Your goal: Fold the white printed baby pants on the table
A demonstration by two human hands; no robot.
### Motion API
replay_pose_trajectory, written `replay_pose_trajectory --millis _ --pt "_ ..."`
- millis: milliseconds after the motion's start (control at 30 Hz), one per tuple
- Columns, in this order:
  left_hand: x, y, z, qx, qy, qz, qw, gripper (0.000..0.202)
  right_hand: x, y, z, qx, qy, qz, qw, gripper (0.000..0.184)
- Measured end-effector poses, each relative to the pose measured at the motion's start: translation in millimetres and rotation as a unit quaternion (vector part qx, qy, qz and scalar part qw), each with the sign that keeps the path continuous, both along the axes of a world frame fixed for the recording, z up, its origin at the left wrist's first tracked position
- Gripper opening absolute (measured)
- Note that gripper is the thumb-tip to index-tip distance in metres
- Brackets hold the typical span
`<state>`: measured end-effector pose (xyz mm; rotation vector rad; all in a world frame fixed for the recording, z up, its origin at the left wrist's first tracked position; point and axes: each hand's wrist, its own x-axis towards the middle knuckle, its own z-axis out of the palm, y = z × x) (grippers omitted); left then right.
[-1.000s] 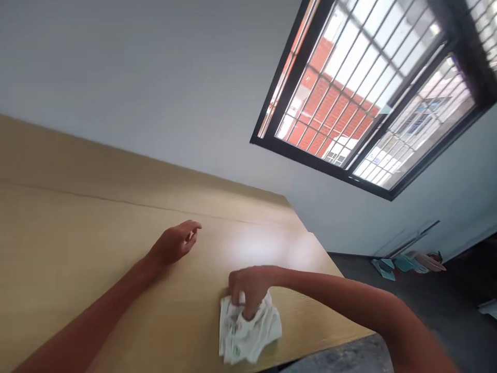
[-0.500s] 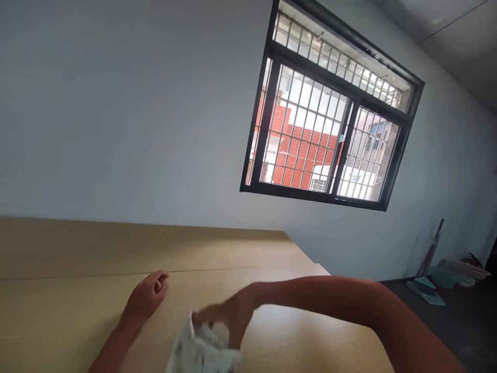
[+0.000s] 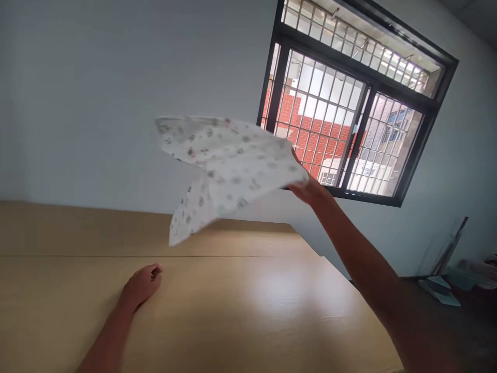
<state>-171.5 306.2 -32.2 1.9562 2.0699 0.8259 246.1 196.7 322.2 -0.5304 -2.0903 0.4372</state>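
Note:
My right hand is raised high above the wooden table and grips one edge of a white cloth with small dark spots. The cloth spreads out in the air to the left of that hand, blurred by motion. My left hand rests on the table top with its fingers loosely curled and nothing in it.
A grey wall rises behind the table. A black-framed barred window is at the upper right, with a red brick building outside. Papers and flat items lie on the dark floor at the far right. The table's right edge runs diagonally.
My right hand has lifted the crumpled cloth off the table and swung it up, so it has opened out in the air. My left hand has stayed on the table.

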Motion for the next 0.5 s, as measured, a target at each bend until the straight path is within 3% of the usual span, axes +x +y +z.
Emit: replay_pose_trajectory --millis 67,100,167,233,300,367,500 --pt "-1.4 0.4 -2.8 0.015 -0.005 -0.011 1.000 0.013 39.4 -5.1 -76.5 -0.052 0.001 -0.079 0.996 0.110" --pt "-1.7 0.2 -3.7 0.022 -0.008 -0.013 1.000 0.013 59.1 -8.0 -123.0 -0.079 -0.035 -0.109 0.990 0.104" --pt "-0.5 -0.5 -4.0 0.032 -0.013 -0.011 0.999 0.012 99.4 -14.7 -222.9 -0.137 -0.116 -0.102 0.978 0.105" --pt "2.8 -2.4 -2.8 0.032 -0.017 -0.001 0.999 0.013 140.3 -27.1 -314.2 -0.171 -0.265 -0.174 0.933 0.097" --pt "6.1 -5.0 -1.9 0.018 -0.015 0.015 1.000 0.014 176.7 -50.7 -376.5 -0.140 -0.325 -0.290 0.889 0.089" --pt "7.9 -5.3 -4.0 -0.007 -0.006 0.025 1.000 0.017 201.1 -80.0 -401.2 -0.108 -0.340 -0.342 0.869 0.088" --pt "9.7 4.7 -16.5 -0.035 0.018 0.029 0.999 0.027 211.2 -107.6 -384.8 -0.103 -0.391 -0.334 0.851 0.090"
